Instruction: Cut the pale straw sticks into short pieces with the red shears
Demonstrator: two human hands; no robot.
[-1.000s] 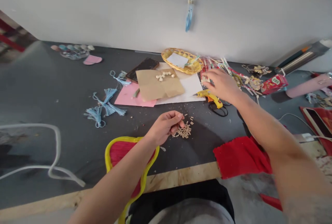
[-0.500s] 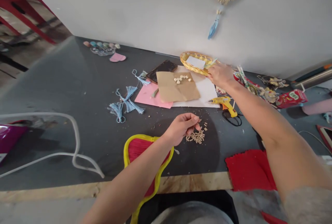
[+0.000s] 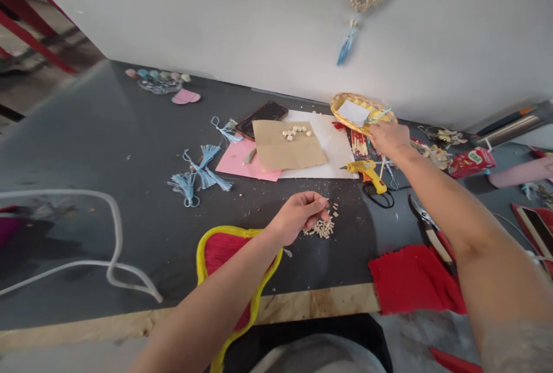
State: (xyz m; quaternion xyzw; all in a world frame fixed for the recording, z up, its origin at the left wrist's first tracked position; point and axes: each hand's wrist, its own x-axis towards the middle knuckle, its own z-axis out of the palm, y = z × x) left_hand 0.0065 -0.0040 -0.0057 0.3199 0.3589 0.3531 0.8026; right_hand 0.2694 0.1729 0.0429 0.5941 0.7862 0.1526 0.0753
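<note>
My right hand grips the near right rim of a shallow yellow wicker basket by the wall. Inside the basket lie a white paper piece and a thin pale green strip. My left hand is closed in a pinch just over a pile of small beige pieces on the dark table; whatever its fingertips hold is too small to make out. Beyond it, several cream beads rest on a brown paper sheet. A yellow glue gun lies right of the papers.
Blue tassels and a dark phone lie left of the papers. Pliers and red cloth are near my right forearm. A yellow-edged red pad sits under my left forearm. A white cable loops at left.
My right hand has shifted the wicker basket to the right along the wall, off the white sheet's back edge. My left hand stays pinched over the beige pieces. The view has turned slightly.
</note>
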